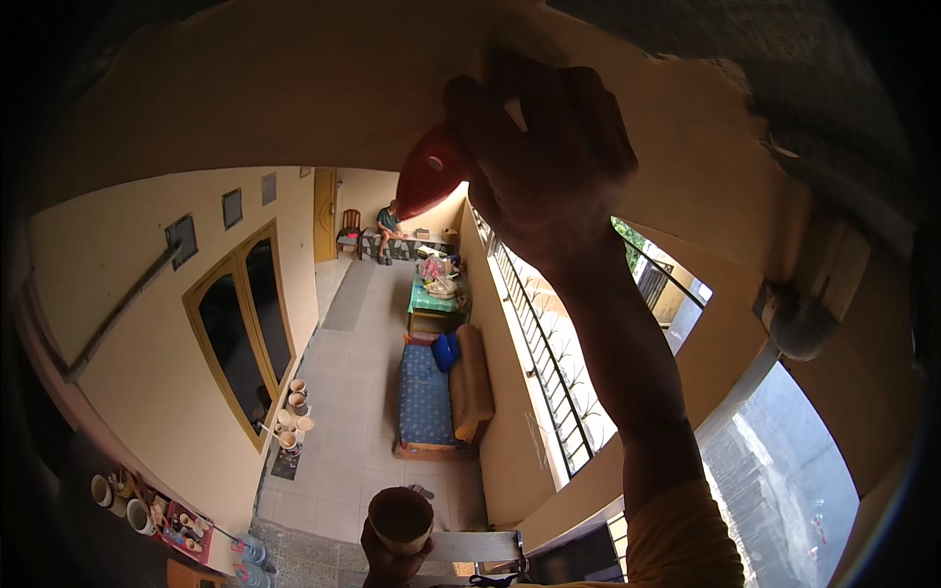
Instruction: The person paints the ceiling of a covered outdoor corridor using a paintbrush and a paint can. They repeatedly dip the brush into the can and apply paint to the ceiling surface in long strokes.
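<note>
My right hand (pixel 539 147) is raised to the beige ceiling (pixel 314 88), its fingers closed on a red tool (pixel 431 172), perhaps a scraper, held at the ceiling's surface. Its working edge is hard to make out. Low in the picture, my left hand (pixel 384 554) grips a brown cup-like container (pixel 400 514), whose contents I cannot make out. An aluminium ladder top (pixel 475 546) is just right of that container, well below my raised arm.
Far below are a blue-covered daybed (pixel 423 392), a cluttered table (pixel 420 302), buckets (pixel 297 401) along the left wall and a shelf of containers (pixel 137 514). A seated person (pixel 385 223) is at the far end. A railed opening (pixel 549 372) and pipe fitting (pixel 799 323) are at right.
</note>
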A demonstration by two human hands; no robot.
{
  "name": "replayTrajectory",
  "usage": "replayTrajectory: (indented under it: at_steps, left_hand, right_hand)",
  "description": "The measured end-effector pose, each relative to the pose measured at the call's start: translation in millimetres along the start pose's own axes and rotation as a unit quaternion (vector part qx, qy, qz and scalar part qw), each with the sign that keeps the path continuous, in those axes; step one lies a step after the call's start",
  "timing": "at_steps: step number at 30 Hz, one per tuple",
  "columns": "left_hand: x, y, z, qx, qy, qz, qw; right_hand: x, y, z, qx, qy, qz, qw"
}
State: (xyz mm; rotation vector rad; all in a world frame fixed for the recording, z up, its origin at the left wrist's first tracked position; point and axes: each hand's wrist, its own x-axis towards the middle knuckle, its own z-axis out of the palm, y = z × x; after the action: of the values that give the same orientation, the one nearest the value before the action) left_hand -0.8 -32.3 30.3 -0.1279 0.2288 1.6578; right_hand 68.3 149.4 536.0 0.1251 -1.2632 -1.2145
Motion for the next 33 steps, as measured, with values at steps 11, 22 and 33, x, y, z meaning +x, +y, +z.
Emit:
replayTrajectory:
  at_steps: [11, 22, 33]
  left_hand:
    - [2.9, 10.0, -13.9, 0.012, 0.009, 0.013, 1.0]
    - [-0.6, 16.3, -30.0, 0.097, 0.005, 0.118, 0.988]
    - [-0.8, 41.2, -31.6, 0.1, -0.018, 0.134, 0.986]
  right_hand:
    - [-0.3, 34.0, 10.0, -0.092, -0.005, 0.031, 0.995]
    - [34.7, -47.0, 29.0, 0.081, 0.074, -0.059, 0.992]
    - [7.6, 2.8, 15.8, 0.009, -0.067, -0.061, 0.996]
